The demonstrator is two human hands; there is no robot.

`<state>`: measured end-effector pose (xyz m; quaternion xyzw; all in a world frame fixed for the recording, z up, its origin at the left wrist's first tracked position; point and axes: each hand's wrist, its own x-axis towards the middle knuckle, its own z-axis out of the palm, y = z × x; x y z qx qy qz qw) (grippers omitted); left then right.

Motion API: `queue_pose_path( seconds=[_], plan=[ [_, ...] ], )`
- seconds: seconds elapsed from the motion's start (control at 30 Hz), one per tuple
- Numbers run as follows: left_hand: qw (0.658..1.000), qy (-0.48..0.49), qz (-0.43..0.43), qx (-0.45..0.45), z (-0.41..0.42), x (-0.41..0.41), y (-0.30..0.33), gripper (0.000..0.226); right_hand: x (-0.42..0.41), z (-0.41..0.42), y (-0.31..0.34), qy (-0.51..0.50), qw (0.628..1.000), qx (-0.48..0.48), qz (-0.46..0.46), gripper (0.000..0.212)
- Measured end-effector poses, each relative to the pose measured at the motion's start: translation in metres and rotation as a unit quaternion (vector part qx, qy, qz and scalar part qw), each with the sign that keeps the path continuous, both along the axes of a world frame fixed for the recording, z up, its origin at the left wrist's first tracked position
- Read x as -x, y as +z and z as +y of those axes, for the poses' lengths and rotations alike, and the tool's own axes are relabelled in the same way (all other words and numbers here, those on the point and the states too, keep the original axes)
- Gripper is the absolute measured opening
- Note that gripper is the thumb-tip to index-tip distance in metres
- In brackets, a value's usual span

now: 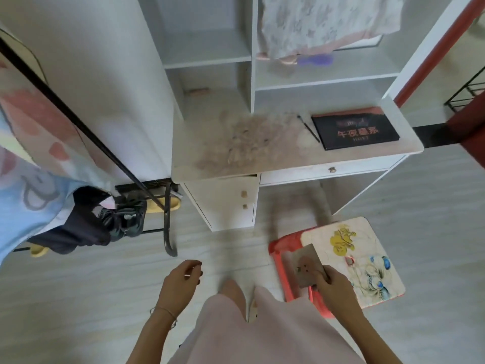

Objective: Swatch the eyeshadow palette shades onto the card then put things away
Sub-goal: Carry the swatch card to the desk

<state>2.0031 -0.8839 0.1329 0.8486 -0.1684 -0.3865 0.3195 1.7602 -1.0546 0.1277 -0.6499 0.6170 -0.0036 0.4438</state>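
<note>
Head view: a person is seen from above, standing on a pale floor before a white desk (pixel 288 158). The card (pixel 308 266) (brownish, with a few darker swatch marks on its face) is gripped in the right hand (pixel 332 283), the thumb pressed onto its lower part and the fingers curled behind it; it is held over a red stool (pixel 283 258) topped by a flower-printed cushion (pixel 367 258). The left hand (pixel 181 279) is raised with its fingers loosely curled, and something thin and pale is seen at the fingertips, though what it is cannot be told. The eyeshadow palette (pixel 355 131) is lying closed on the desk's right part, with a dark brush (pixel 308 128) laid just beside its left edge.
</note>
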Motion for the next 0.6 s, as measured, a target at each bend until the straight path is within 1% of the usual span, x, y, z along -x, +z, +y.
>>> queue_pose_path(
  seconds=[0.07, 0.17, 0.3, 0.43, 0.6],
  plan=[
    [1.000, 0.001, 0.003, -0.007, -0.018, -0.015, -0.002, 0.014, -0.018, -0.019, -0.002, 0.002, 1.000, -0.002, -0.006, 0.036],
    [0.999, -0.012, 0.006, -0.029, -0.043, -0.038, -0.013, 0.014, -0.040, -0.047, -0.005, -0.004, 1.000, -0.011, -0.003, 0.029],
    [0.996, -0.063, 0.008, -0.055, -0.091, -0.078, -0.028, 0.013, -0.062, -0.089, -0.010, -0.053, 0.999, -0.003, 0.008, 0.026],
    [0.992, -0.124, -0.011, -0.036, -0.157, -0.125, -0.027, 0.013, -0.082, -0.124, -0.008, -0.090, 0.996, -0.005, 0.017, 0.028],
    [0.977, -0.212, -0.031, -0.016, -0.240, -0.161, -0.014, 0.016, -0.103, -0.164, 0.007, -0.123, 0.992, 0.033, 0.018, 0.030]
  ],
)
